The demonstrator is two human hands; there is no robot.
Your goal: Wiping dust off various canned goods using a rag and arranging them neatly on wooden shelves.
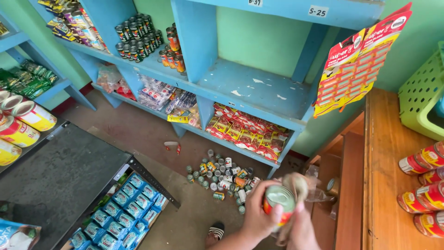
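A tin can (pixel 279 202) sits low centre, the left hand (pixel 255 217) clamped around it, the right hand (pixel 303 229) pressing a cloth (pixel 298 185) against it. Beyond, many small cans (pixel 221 176) litter the floor under 1 blue shelf (pixel 249 88); 5 cans (pixel 423 185) lie on the wooden counter (pixel 384 153).

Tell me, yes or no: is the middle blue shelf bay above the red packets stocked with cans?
No: that blue shelf bay is bare, showing only chipped paint, while the cans stand in the bay to its left.

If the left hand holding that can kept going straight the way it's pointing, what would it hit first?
Probably the cloth bunched behind the can that the left hand grips; beyond it, the wooden counter. Depth is hard to judge.
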